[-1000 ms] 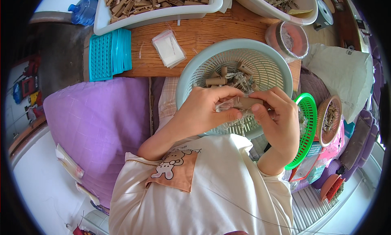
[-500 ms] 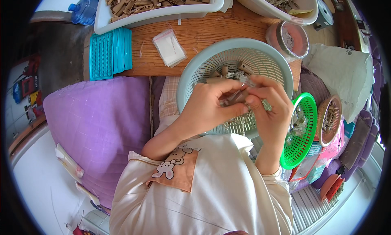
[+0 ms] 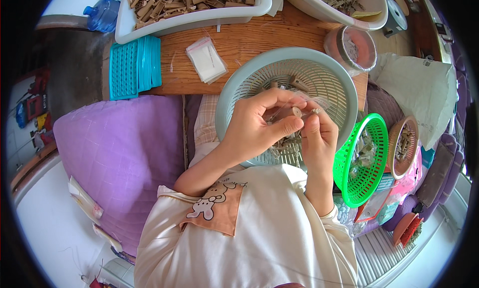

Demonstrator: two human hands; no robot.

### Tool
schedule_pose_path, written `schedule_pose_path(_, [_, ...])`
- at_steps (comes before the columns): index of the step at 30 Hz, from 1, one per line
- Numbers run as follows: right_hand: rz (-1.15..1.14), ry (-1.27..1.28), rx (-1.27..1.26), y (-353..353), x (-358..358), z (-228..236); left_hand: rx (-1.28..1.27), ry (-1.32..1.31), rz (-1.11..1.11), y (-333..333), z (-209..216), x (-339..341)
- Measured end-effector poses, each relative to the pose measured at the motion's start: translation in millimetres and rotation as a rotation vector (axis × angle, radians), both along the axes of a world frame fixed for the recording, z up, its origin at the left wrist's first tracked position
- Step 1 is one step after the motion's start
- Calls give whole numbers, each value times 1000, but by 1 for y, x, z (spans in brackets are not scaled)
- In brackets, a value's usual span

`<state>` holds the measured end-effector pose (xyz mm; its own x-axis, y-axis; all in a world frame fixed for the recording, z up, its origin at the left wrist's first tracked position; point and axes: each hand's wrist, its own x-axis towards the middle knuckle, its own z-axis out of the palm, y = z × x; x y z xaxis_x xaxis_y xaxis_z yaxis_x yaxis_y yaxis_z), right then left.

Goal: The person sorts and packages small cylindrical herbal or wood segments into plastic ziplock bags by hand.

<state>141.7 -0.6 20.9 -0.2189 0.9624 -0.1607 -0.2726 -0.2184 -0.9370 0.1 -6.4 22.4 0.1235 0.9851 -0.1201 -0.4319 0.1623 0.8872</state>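
Over a grey-green colander (image 3: 234, 88) on my lap, my two hands work close together. My left hand (image 3: 257, 121) is closed round a small brown tube (image 3: 296, 111) whose round pale end faces me. My right hand (image 3: 319, 136) pinches a tiny pale brown piece (image 3: 316, 110) at its fingertips, beside the tube. Clear thin plastic (image 3: 319, 101) shows behind the fingers; I cannot tell which hand it belongs to. In the colander lie a few brown tubes (image 3: 298, 83) and clear plastic packets (image 3: 287, 150), partly covered by my hands.
A white tub (image 3: 199, 18) of brown tubes and a cream basin (image 3: 359, 21) stand on the wooden table (image 3: 249, 38). Nearer are turquoise trays (image 3: 134, 68), clear bags (image 3: 206, 60) and a pink-lined container (image 3: 352, 51). Right of me sit a green basket (image 3: 361, 160) and a brown basket (image 3: 403, 147).
My right hand has moved left and slightly down, and now pinches a tiny piece. The brown tube in my left hand has turned its round end toward me.
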Motion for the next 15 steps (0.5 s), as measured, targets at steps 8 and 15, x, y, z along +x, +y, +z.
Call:
schedule_pose_path(8, [-18, -212, 15, 0, -8, 8, 703, 1049, 504, 8, 11, -13])
schedule_pose_path(15, [116, -548, 274, 1, -9, 18, 906, 1164, 265, 11, 18, -13])
